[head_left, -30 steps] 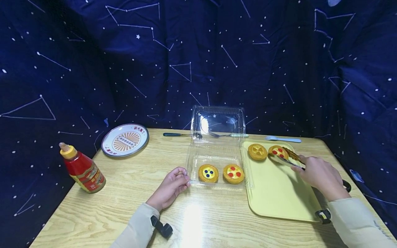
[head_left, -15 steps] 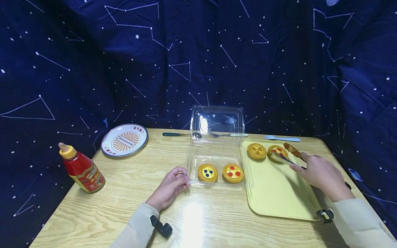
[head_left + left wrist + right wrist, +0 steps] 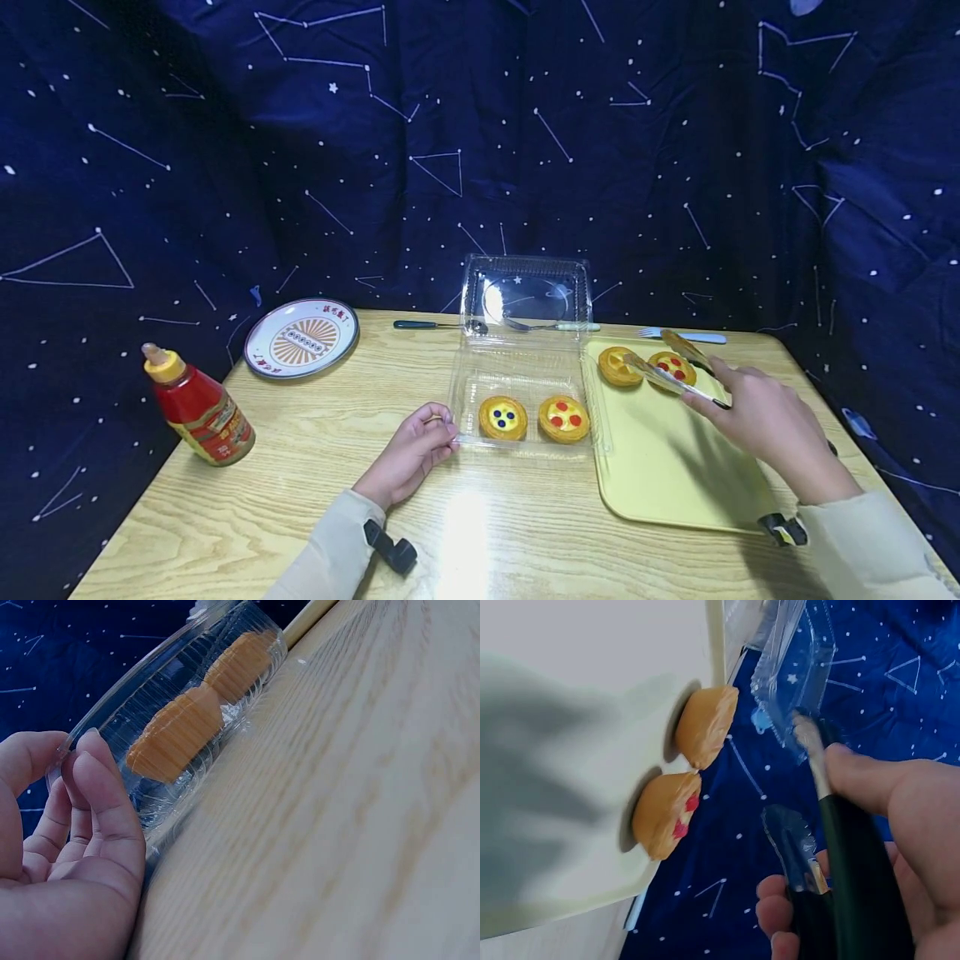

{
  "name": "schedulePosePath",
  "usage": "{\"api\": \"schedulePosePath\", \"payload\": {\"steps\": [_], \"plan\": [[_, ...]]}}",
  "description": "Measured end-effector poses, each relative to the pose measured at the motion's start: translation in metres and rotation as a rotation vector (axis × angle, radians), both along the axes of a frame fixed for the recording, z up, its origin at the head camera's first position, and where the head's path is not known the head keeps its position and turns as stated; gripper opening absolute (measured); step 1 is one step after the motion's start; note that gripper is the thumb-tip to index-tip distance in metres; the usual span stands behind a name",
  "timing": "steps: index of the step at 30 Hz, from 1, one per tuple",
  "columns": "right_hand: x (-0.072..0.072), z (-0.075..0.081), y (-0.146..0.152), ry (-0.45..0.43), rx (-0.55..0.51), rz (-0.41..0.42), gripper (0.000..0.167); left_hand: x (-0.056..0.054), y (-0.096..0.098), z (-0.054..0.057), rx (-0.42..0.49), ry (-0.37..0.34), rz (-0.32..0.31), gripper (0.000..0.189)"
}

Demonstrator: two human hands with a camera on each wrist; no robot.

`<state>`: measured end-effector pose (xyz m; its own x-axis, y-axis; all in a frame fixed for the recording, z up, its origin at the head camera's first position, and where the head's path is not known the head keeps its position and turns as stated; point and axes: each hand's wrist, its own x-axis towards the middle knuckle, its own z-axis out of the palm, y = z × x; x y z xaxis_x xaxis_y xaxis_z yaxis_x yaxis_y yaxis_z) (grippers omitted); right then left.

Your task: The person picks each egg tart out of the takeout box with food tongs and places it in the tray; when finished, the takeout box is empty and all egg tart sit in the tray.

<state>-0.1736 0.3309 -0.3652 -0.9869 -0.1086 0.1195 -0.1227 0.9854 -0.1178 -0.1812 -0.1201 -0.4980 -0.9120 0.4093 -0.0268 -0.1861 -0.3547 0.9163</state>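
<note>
My left hand (image 3: 411,454) pinches the near left corner of an open clear plastic container (image 3: 480,382). Inside sit a tart with blue dots (image 3: 503,418) and a tart with red dots (image 3: 564,419). Gripped by its dark handles, a pair of tongs (image 3: 862,885) is in my right hand (image 3: 776,425). The tongs' arms stand spread, with nothing between them in the right wrist view. They hang over the yellow tray (image 3: 667,475), above a second red-dotted tart (image 3: 672,368). Left of that tart lies a plain-topped tart (image 3: 619,367), partly covered by a tong tip.
A patterned plate (image 3: 302,339) lies at the back left, with a red sauce bottle (image 3: 202,408) in front of it. Along the back edge are a dark-handled utensil (image 3: 416,325), a fork with a pale green handle (image 3: 577,327) behind the container lid, and a light-blue fork (image 3: 701,337).
The tongs have turned and come up off the red-dotted tart on the tray, spreading and shifting slightly left. The tarts and my left hand stay where they were.
</note>
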Motion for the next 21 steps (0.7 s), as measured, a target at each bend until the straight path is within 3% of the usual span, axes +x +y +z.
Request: {"api": "schedulePosePath", "payload": {"steps": [12, 21], "plan": [[0.009, 0.004, -0.034, 0.097, -0.070, 0.076, 0.077, -0.001, 0.000, 0.000, 0.005, 0.003, -0.006, 0.018], [0.009, -0.003, -0.064, 0.126, -0.060, 0.201, 0.075, -0.001, 0.000, -0.001, 0.003, 0.011, -0.006, 0.018]]}}
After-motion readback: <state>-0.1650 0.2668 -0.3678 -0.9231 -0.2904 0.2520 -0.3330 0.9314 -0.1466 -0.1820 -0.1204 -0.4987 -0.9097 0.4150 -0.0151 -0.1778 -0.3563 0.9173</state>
